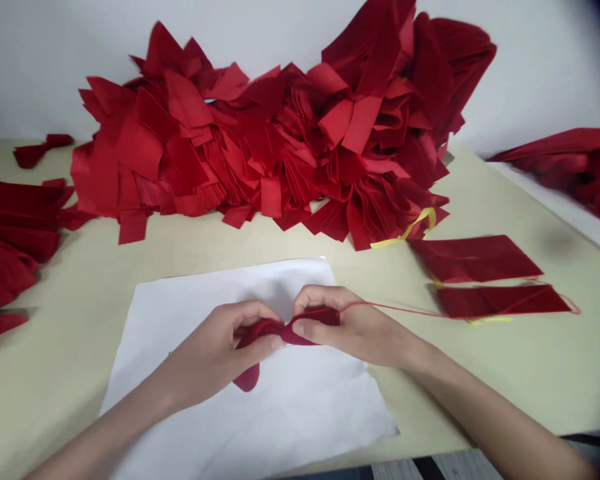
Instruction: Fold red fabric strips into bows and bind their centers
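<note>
Over a white paper sheet (300,407), both hands pinch one dark red fabric piece (249,377). My left hand (230,340) grips its left part, with a rounded end hanging below the fingers. My right hand (343,323) is closed on the right part, thumb in front. The fingertips of both hands nearly meet at the narrow middle of the piece. A thin red cord (405,309) runs from my right hand to the right, across flat red pieces (505,301).
A large heap of red folded pieces (260,147) lies along the wall. More red stacks (17,217) are at the left edge, and another red pile (570,160) is at the far right. A yellow strip (405,233) lies by the heap's front right.
</note>
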Demonstrator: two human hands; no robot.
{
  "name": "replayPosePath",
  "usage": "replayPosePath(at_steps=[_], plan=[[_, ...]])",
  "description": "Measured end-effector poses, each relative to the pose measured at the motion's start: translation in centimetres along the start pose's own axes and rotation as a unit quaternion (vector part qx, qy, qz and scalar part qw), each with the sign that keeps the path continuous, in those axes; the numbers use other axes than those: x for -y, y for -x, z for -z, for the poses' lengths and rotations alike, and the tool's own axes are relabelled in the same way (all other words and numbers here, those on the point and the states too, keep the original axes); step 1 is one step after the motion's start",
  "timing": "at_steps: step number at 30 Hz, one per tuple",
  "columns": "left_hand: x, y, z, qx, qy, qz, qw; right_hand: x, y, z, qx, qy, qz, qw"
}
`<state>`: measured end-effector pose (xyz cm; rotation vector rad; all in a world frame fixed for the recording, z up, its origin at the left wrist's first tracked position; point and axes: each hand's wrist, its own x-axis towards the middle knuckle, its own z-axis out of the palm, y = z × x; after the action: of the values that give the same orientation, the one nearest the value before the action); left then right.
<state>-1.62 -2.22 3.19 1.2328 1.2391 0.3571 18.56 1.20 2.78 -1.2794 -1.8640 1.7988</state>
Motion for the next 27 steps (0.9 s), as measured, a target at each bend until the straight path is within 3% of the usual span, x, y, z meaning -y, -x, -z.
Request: replayPosePath(at_steps=[4,10,15,21,24,27], plan=[[0.3,-0.2,0.0,-0.013,0.003,-0.007,1.0,0.3,-0.1,0.1,0.009,-0.028,-0.021,0.999],[0.9,-0.6,1.4,-0.001,0.005,0.014,1.0,0.5,0.0,1.3,-0.001,-0.036,-0.077,0.996],[1.4,-0.7,2.2,0.038,0.104,0.019,0.994,0.3,-0.1,2.3,0.045,-0.062,-0.072,0.994],[1.3,-0.7,2.5,0.056,0.095,0.009,0.994,0.6,-0.1,2.1,0.035,-0.04,-0.115,0.992],[1.2,-0.8,2.2,0.103,0.078,0.013,0.992,0.4,0.0,1.4,0.06,-0.033,-0.101,0.993],[1.0,-0.8,1.5,0.105,0.041,0.009,0.994,0.3,0.0,0.8,0.065,-0.021,-0.049,0.996]])
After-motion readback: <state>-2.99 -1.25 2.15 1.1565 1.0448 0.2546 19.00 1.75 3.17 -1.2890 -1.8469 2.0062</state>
